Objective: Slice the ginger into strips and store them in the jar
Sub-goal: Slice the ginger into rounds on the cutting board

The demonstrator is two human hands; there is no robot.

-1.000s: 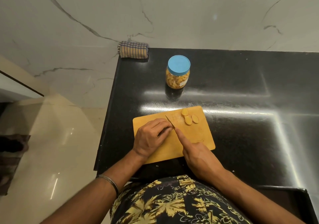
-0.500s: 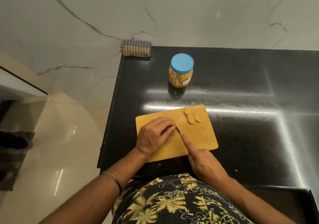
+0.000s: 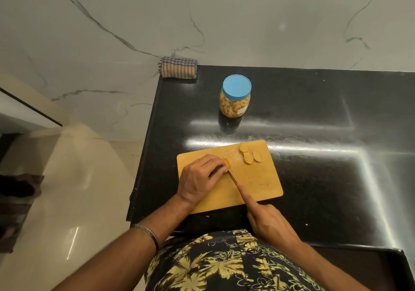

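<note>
Your left hand [image 3: 200, 178] curls over a ginger piece [image 3: 227, 163] on the cutting board [image 3: 253, 178], fingers pinning it. Your right hand [image 3: 269, 221] grips the knife [image 3: 232, 178], forefinger along its spine, blade against the ginger. Three slices [image 3: 249, 155] lie near the board's far edge. Beyond, the blue-lidded jar [image 3: 235, 96] stands closed on the black bench [image 3: 325, 115].

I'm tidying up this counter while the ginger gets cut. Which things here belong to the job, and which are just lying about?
In use: ginger piece under the left hand; knife in the right hand; cutting board; three cut slices; blue-lidded jar.

Lying about: folded checked cloth at the counter's far corner.
</note>
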